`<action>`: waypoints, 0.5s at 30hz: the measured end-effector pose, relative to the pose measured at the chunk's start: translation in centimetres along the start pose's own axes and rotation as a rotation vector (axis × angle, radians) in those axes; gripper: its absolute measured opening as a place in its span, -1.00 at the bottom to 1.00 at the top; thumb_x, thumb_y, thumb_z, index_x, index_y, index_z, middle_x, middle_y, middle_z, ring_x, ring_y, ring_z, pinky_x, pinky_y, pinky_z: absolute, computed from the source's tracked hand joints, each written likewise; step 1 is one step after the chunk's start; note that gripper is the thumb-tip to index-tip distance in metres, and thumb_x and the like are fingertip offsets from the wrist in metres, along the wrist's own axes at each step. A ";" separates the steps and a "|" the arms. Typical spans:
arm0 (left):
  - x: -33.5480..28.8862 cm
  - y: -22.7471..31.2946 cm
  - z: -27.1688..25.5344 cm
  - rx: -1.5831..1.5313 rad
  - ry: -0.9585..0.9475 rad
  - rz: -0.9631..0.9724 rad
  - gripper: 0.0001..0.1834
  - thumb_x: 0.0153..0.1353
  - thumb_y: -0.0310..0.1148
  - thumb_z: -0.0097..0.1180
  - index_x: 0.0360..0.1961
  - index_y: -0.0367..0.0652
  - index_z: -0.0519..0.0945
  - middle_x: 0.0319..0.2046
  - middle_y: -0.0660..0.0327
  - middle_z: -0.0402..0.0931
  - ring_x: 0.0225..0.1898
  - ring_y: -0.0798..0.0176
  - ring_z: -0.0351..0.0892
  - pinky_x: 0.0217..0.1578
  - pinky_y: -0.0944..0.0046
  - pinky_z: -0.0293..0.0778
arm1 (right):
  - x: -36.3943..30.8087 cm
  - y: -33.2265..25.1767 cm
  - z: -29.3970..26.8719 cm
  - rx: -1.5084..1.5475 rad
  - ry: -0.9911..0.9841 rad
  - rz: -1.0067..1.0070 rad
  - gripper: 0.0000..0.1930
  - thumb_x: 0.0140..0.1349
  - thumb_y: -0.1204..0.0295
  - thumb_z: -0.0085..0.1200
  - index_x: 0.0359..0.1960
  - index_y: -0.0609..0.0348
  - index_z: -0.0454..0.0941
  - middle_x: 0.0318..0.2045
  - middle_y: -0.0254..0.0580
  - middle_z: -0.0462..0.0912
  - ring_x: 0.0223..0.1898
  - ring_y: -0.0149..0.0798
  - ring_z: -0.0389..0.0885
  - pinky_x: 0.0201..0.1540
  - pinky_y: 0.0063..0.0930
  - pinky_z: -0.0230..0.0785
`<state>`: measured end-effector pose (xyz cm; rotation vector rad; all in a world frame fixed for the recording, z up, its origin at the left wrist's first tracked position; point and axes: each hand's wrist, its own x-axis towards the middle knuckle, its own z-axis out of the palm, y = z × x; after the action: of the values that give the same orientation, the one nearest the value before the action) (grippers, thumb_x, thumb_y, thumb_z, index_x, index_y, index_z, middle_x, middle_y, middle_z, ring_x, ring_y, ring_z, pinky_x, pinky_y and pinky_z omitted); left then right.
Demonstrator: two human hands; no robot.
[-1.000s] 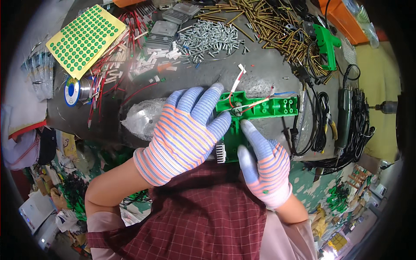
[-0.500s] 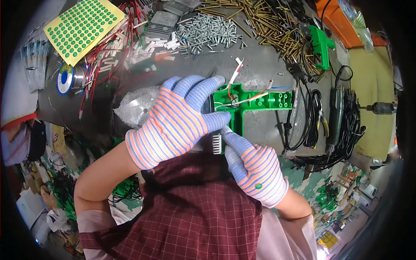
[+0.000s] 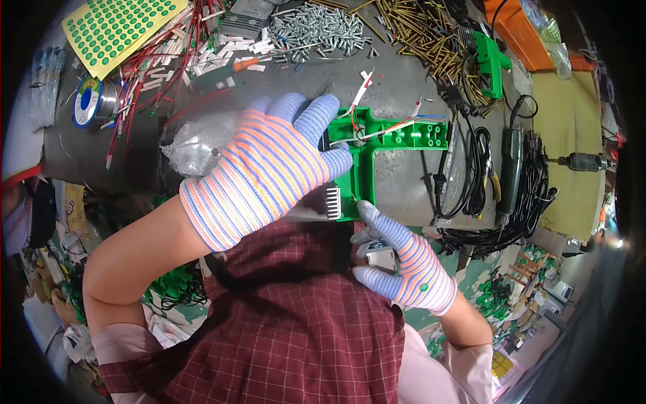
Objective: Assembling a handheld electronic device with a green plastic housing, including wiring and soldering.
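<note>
My left hand [image 3: 269, 158], in a striped knitted glove, grips the left end of a T-shaped green plastic housing [image 3: 363, 158]. Its fingers hide part of a dark piece there. Red, white and blue wires [image 3: 397, 126] lie in and stick out of the open housing. Below my left thumb, a pale finned part [image 3: 334, 203] sits at the housing's lower left. My right hand [image 3: 414, 269], gloved alike, is at the housing's lower end with its forefinger stretched toward the rim. A small grey-white block [image 3: 381, 259] shows between its thumb and curled fingers.
Silver screws [image 3: 319, 32] and long brass-coloured screws [image 3: 420, 34] are heaped at the back. A solder spool [image 3: 94, 102], red wires and a sticker sheet [image 3: 114, 34] lie left. To the right are black cables [image 3: 479, 172], a dark-handled tool [image 3: 513, 172] and an orange bin [image 3: 525, 37].
My right hand has drawn back down and right from the housing, opening a gap where the grey-white block shows. The housing and my left hand appear slightly higher and further left in view.
</note>
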<state>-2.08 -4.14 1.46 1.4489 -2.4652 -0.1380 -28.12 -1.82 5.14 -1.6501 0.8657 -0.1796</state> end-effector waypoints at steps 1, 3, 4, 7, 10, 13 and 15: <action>-0.1 -0.1 0.0 -0.022 -0.022 -0.001 -0.70 0.17 -0.23 0.15 -0.05 0.14 0.65 0.14 -0.06 0.42 0.04 -0.12 0.46 -0.05 -0.06 0.41 | 0.2 -0.5 -0.4 -0.023 -0.027 0.050 -0.15 0.09 0.55 0.30 0.45 0.13 0.15 -0.05 0.04 0.63 -0.07 -0.09 0.66 0.04 -0.27 0.52; -0.3 0.0 0.5 -0.027 -0.016 -0.029 -0.70 0.17 -0.23 0.14 -0.05 0.14 0.65 0.14 -0.06 0.42 0.05 -0.12 0.46 -0.05 -0.06 0.41 | 0.5 -0.3 -0.2 -0.118 -0.002 0.001 -0.23 0.10 0.53 0.27 0.40 0.09 0.25 -0.16 0.09 0.65 -0.17 -0.02 0.69 -0.05 -0.29 0.56; -0.2 0.0 0.6 -0.029 -0.008 -0.052 -0.69 0.16 -0.23 0.14 -0.04 0.14 0.65 0.14 -0.06 0.42 0.06 -0.13 0.46 -0.04 -0.07 0.41 | 0.7 -0.5 -0.4 -0.121 -0.004 0.001 -0.23 0.10 0.53 0.27 0.40 0.09 0.25 -0.16 0.09 0.65 -0.17 -0.02 0.69 -0.05 -0.29 0.56; -0.3 0.0 0.3 -0.011 0.020 -0.010 -0.69 0.16 -0.23 0.13 -0.05 0.14 0.65 0.14 -0.06 0.42 0.07 -0.13 0.46 -0.02 -0.06 0.41 | 1.5 -1.9 -1.4 -0.379 -0.103 0.026 -0.26 0.13 0.44 0.24 0.39 0.08 0.26 -0.30 0.06 0.63 -0.32 0.06 0.67 -0.19 -0.22 0.58; -0.2 0.1 0.6 -0.029 0.006 -0.032 -0.68 0.15 -0.24 0.13 -0.04 0.14 0.64 0.13 -0.07 0.42 0.07 -0.14 0.46 -0.02 -0.06 0.42 | 2.5 -3.3 -2.1 -0.458 -0.176 0.085 -0.31 0.16 0.31 0.19 0.37 0.06 0.30 -0.46 0.01 0.60 -0.46 0.10 0.63 -0.34 -0.15 0.55; -0.2 -0.2 0.6 -0.032 0.024 0.016 -0.68 0.14 -0.25 0.12 -0.04 0.12 0.64 0.12 -0.08 0.43 0.07 -0.14 0.47 -0.02 -0.06 0.43 | 3.7 -5.5 -2.4 -0.647 -0.292 0.171 -0.40 0.16 0.25 0.14 0.26 0.15 0.40 -0.54 0.02 0.59 -0.49 0.08 0.64 -0.40 -0.11 0.53; -0.1 -0.1 0.4 -0.023 0.026 0.028 -0.68 0.14 -0.25 0.12 -0.04 0.12 0.64 0.12 -0.09 0.44 0.06 -0.14 0.47 -0.02 -0.07 0.44 | 4.6 -6.7 -2.1 -0.925 -0.354 0.113 -0.62 0.16 0.27 0.09 -0.04 0.23 0.56 -0.61 0.01 0.59 -0.51 0.06 0.65 -0.43 -0.11 0.52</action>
<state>-2.01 -4.11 1.00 1.3977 -2.4545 -0.1402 -23.06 -6.20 10.22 -2.3653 0.8052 0.6720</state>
